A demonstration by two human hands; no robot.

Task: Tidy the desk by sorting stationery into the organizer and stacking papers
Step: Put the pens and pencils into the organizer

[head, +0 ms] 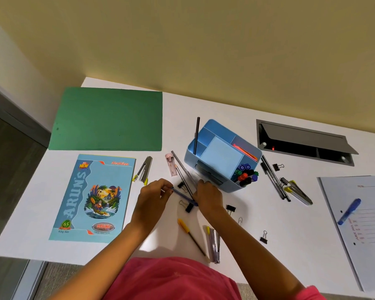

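Observation:
A blue desk organizer point(222, 155) stands mid-desk with markers in its front right slot and a dark pencil upright at its left. In front of it my left hand point(154, 194) pinches one end of a blue pen point(183, 195). My right hand point(208, 195) grips the pen's other end, together with a black pen and a clear ruler point(183, 167) that slant up toward the organizer. Binder clips point(187, 205) lie beneath the pen.
A green folder point(108, 119) and a blue notebook point(91, 198) lie on the left. A white file point(362, 224) with a blue marker on it lies on the right. Staplers, pens, clips, a yellow pen point(189, 232) and a pink lead case are scattered. A grey cable hatch point(301, 141) is open behind.

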